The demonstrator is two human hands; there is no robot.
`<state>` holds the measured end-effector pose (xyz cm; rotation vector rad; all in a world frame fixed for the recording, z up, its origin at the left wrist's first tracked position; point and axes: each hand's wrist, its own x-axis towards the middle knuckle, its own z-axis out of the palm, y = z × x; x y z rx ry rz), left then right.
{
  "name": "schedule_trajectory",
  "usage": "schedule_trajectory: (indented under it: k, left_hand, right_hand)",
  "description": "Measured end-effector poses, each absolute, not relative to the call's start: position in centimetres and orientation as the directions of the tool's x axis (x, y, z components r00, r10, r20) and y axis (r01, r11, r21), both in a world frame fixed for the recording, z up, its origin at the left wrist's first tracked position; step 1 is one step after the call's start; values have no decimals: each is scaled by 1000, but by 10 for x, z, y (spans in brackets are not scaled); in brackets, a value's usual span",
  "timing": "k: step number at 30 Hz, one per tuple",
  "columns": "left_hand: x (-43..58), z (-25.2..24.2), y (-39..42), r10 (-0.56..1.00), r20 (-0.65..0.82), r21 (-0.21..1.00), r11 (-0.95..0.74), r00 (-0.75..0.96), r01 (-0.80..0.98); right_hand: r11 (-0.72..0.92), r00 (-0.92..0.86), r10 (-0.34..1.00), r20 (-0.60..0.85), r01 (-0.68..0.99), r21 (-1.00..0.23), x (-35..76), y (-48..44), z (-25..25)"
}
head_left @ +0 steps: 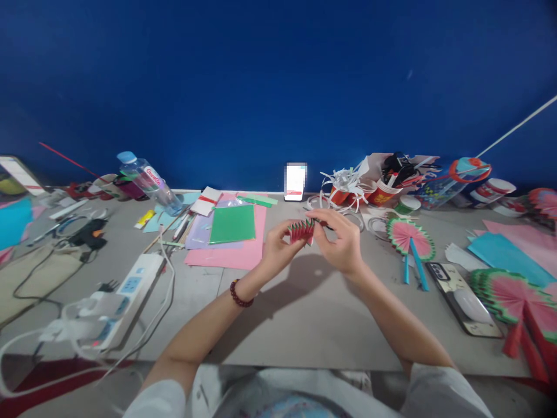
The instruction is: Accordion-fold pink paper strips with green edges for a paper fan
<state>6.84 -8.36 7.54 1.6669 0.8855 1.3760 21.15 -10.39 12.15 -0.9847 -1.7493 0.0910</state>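
Observation:
A small pleated paper strip [301, 231], red-pink with green edges, is held up over the middle of the table. My left hand [281, 244] grips its left end, fingers closed around the folds; a beaded bracelet [241, 294] circles that wrist. At the strip's right end, my right hand [338, 239] pinches the paper between thumb and fingers. Part of the strip is hidden behind the fingers. To the right lies a finished-looking round paper fan [411, 237] with pink pleats, a green rim and blue sticks.
Left: green paper [232, 224] on pink sheets [226, 258], a tilted bottle [150, 181] and a power strip [130, 299] with cables. Behind, a lit phone [295, 183] leans on the blue wall. Right: cups of scraps [343, 191], another phone [463, 299] and a larger fan [516, 296].

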Motion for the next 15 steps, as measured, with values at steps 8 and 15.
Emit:
schedule_trajectory:
  k: [8, 15]
  left_hand:
    - [69, 83, -81, 955, 242, 967, -223, 170, -127]
    - [68, 92, -79, 961, 111, 968, -47, 252, -245]
  right_hand:
    - [568, -112, 808, 578, 409, -715, 218, -102, 121]
    - [416, -97, 909, 405, 151, -897, 224, -87, 112]
